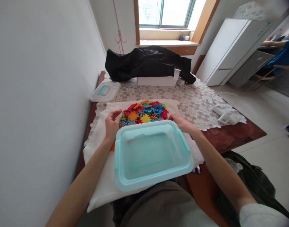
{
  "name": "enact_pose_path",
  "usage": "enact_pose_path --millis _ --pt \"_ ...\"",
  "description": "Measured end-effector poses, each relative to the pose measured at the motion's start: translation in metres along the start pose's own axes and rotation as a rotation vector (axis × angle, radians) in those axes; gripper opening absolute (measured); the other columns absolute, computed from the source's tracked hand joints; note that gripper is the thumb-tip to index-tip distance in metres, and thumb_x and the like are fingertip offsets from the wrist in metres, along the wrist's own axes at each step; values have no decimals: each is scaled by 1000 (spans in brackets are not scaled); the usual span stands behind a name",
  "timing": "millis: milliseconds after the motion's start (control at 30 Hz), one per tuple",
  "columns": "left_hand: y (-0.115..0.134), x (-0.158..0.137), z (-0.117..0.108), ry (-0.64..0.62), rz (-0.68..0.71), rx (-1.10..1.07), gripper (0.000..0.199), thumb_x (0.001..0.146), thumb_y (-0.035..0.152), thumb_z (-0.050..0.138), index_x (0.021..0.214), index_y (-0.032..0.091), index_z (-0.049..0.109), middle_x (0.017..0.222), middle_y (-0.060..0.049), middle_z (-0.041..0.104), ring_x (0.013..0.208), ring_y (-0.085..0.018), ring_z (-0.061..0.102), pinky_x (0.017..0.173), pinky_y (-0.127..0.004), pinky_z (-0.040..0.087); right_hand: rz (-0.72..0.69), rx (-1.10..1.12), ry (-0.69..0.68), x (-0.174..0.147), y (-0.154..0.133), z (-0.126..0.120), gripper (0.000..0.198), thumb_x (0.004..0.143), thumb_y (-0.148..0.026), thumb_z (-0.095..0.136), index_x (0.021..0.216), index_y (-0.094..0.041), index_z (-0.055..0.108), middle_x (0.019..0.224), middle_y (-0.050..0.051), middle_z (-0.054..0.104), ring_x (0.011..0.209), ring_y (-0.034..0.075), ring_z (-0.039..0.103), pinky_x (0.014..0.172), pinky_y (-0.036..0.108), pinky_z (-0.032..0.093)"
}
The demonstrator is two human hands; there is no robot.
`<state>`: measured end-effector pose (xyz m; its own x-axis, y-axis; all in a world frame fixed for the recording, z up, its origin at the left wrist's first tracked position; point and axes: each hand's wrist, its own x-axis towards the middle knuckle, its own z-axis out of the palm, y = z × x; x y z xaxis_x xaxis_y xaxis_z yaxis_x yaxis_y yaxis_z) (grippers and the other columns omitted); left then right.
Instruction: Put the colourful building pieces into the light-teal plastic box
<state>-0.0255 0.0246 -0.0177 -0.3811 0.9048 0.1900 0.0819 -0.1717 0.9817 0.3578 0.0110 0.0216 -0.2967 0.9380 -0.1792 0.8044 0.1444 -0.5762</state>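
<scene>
While plastic gear pieces (145, 118) lie heaped on white cloth (99, 129) toward the bench's (239, 135) left edge, the turquoise bin (154, 182) at the near edge shows none inside. Translucent lid (113, 90) off, by far left corner, not yet fitted. Left hand (113, 123) loosely curled beside heap, thumb and finger parted. Right hand (181, 122) by bin's far rim; grip, cannot tell.
</scene>
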Motion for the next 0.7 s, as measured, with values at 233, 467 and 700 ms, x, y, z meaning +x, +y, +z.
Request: enact_pose_path --millis 233,467,700 --pt "2 -5 2 -83 7 16 39 79 49 82 101 18 76 124 -17 82 121 -34 77 112 -49 60 -150 315 -208 16 5 -8 34 82 -44 84 103 -22 69 101 5 74 90 23 66 74 30 54" --pt "1 -7 0 -141 26 64 39 83 50 82 106 18 78 127 -17 82 120 -33 76 110 -47 59 -223 598 -335 45 12 -41 50 81 -54 94 109 -18 73 94 2 70 73 13 58 55 24 45" --pt "1 -10 -2 -165 51 154 32 88 45 81 108 20 81 129 -15 82 125 -33 75 117 -49 57 -159 957 -76 67 -5 -22 53 69 -49 102 103 -24 70 85 -3 70 68 13 58 55 24 47"
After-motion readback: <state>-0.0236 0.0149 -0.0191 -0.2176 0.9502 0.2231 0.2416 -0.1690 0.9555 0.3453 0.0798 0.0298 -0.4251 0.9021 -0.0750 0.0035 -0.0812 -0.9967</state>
